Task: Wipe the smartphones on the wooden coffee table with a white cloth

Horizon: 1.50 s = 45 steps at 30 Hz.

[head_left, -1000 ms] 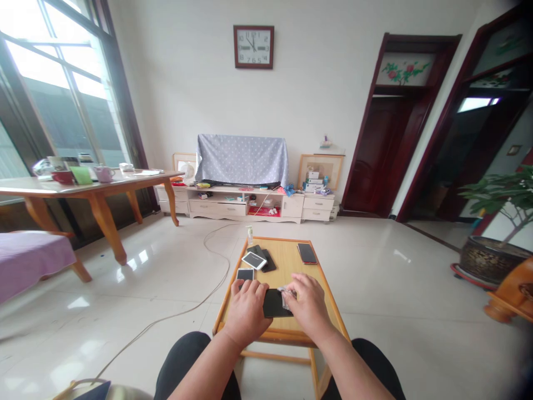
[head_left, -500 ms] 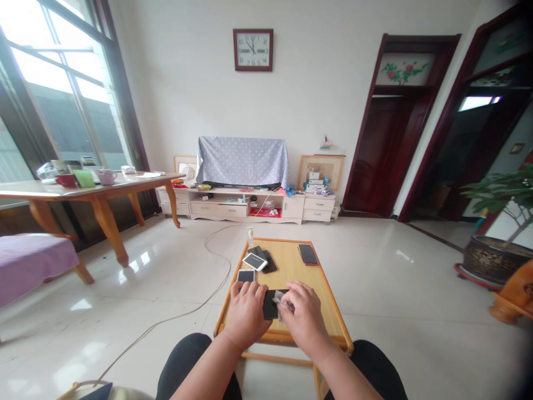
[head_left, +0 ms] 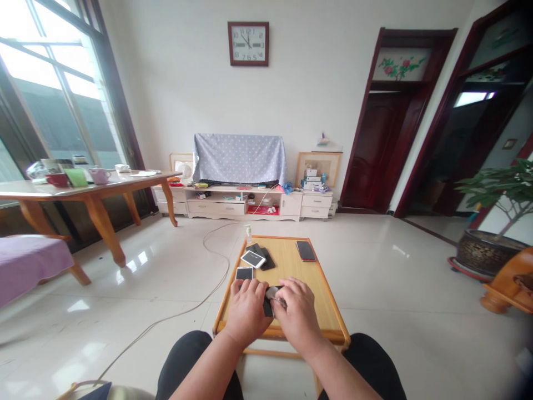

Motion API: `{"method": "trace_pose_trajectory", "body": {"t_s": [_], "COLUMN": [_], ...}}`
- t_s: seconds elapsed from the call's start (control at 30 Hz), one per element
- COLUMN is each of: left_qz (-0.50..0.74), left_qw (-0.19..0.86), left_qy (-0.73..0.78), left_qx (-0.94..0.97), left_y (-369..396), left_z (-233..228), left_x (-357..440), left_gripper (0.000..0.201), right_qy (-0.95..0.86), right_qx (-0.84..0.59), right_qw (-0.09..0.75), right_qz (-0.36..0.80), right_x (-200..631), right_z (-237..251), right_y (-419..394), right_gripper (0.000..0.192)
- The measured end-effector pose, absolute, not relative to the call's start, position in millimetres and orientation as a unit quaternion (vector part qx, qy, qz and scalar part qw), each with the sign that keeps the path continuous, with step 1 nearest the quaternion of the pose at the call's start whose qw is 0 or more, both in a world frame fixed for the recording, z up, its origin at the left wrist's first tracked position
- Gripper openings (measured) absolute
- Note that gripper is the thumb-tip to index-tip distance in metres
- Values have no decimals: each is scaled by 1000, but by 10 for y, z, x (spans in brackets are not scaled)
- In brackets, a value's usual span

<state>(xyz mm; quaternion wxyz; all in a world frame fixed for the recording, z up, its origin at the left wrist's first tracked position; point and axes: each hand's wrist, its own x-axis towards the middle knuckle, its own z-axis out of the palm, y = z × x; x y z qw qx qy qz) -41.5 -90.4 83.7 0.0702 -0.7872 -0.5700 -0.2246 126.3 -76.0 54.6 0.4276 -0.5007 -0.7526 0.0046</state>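
Observation:
A dark smartphone (head_left: 267,309) lies near the front of the small wooden table (head_left: 291,266), mostly covered by my hands. My left hand (head_left: 249,304) grips its left end, fingers closed over it. Pinched in my right hand (head_left: 296,308) is a greyish crumpled wipe (head_left: 273,293), pressed on the phone's surface. Just beyond my left fingers sits a white-framed phone (head_left: 244,273). Farther back, another white phone (head_left: 253,259) rests partly on dark phones (head_left: 267,260). At the far right of the tabletop is a black phone with a reddish edge (head_left: 306,251).
A pump bottle (head_left: 249,234) stands at the table's far left corner. A cable (head_left: 200,305) runs over the floor on the left. Cups stand on a larger table (head_left: 116,186) by the window. A potted plant (head_left: 491,250) is at the right.
My right hand has moved left with the wipe, closer to my left hand, covering more of the phone. The whole view has shifted slightly.

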Motion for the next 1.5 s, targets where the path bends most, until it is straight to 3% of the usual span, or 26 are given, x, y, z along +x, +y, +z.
{"method": "trace_pose_trajectory", "body": {"t_s": [0.13, 0.4, 0.63, 0.87, 1.5], "left_qz": [-224, -225, -232, -232, -213], "left_qw": [68, 66, 67, 69, 74], "left_qy": [-567, -573, -576, -564, -574], "left_qx": [-790, -785, -781, -789, -787], "left_y": [-910, -910, -947, -1008, -993], "left_z": [839, 850, 908, 980, 912], "left_x": [-387, -418, -467, -384, -338], "left_gripper": [49, 40, 45, 38, 49], "right_qy": [-721, -741, -692, -719, -693], "right_qx": [-541, -519, -590, -547, -581], "right_qw": [433, 427, 416, 429, 427], "right_qz": [-8, 8, -9, 1, -25], "right_x": [1367, 1247, 1407, 1265, 1355], "right_z": [608, 543, 607, 628, 635], "right_y": [-581, -684, -542, -710, -579], "right_gripper": [6, 8, 12, 9, 13]}}
